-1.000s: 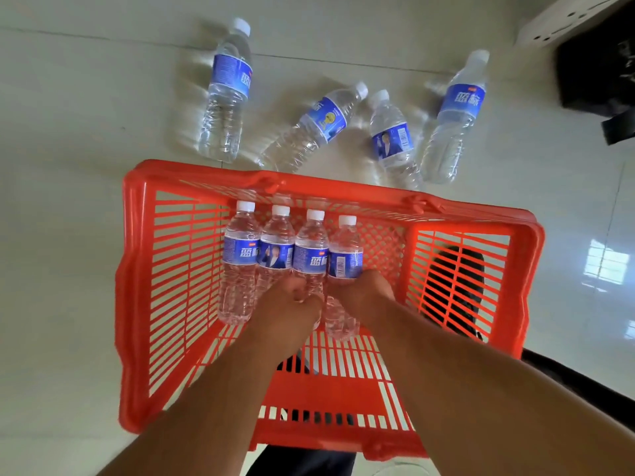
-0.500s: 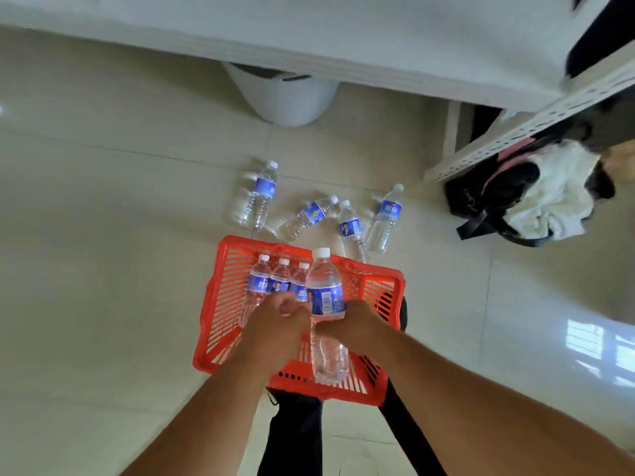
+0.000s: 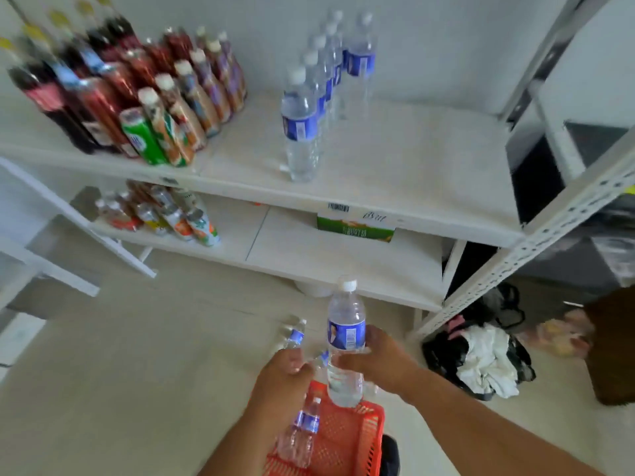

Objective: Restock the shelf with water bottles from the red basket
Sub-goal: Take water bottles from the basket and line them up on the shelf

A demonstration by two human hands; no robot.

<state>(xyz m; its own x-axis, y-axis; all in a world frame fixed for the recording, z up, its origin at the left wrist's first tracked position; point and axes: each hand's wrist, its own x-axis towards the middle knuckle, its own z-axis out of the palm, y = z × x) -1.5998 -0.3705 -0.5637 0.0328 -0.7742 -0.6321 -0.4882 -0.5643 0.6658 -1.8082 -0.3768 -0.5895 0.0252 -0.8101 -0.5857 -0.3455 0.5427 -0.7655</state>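
Note:
My right hand [image 3: 381, 364] grips a clear water bottle [image 3: 345, 341] with a blue label and white cap, upright above the red basket [image 3: 347, 441]. My left hand [image 3: 283, 379] hovers just left of that bottle with loosely curled fingers, and I see nothing in it. Another water bottle [image 3: 302, 432] lies in the basket, partly hidden by my left arm. On the upper white shelf [image 3: 395, 173] a row of several water bottles [image 3: 302, 125] runs from the front edge toward the back wall.
Juice and soda bottles [image 3: 147, 94] crowd the shelf's left half. Loose water bottles [image 3: 293, 338] lie on the floor beyond my hands. The lower shelf holds drinks [image 3: 171, 218] and a green box [image 3: 354, 228]. A black bag with white cloth [image 3: 481, 362] sits by the shelf post [image 3: 536, 242].
The bottle came up out of the basket in my right hand. My view has swung up from the basket and floor to the shelves.

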